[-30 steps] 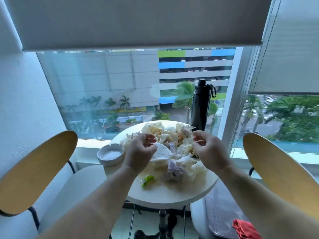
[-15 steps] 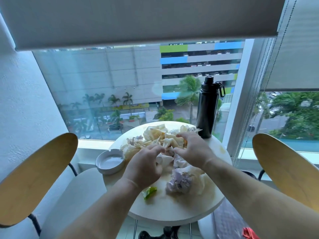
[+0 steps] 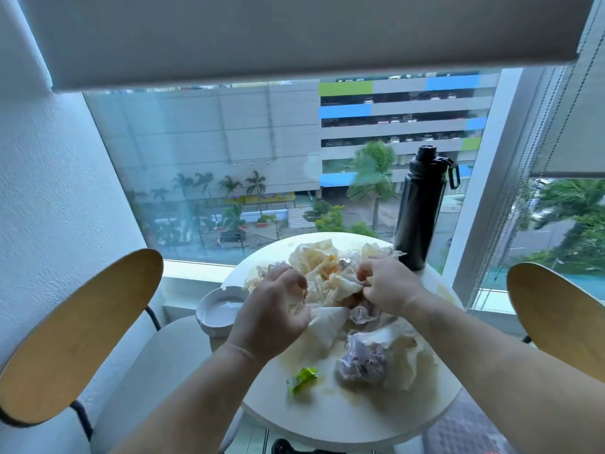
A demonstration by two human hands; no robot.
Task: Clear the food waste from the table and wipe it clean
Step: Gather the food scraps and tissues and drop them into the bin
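A small round white table [image 3: 327, 417] carries a heap of crumpled, greasy paper wrappers [image 3: 317, 260] across its far half. My left hand [image 3: 273, 309] grips the left side of the heap, fingers curled into the paper. My right hand [image 3: 389, 285] pinches crumpled paper at the heap's middle. A purplish crumpled wad [image 3: 361, 360] lies on the near right of the table. A green food scrap [image 3: 301, 380] lies alone near the front, beside brownish smears.
A tall black bottle [image 3: 419, 211] stands at the table's far right edge by the window. A white ashtray [image 3: 217, 309] sits at the left edge. Wooden-backed chairs flank the table: the left chair [image 3: 78, 335] and the right chair [image 3: 556, 316].
Both hands moved forward and closed together into the wrapper heap, gathering the paper. The view shifted slightly, and the bottle now appears further right.
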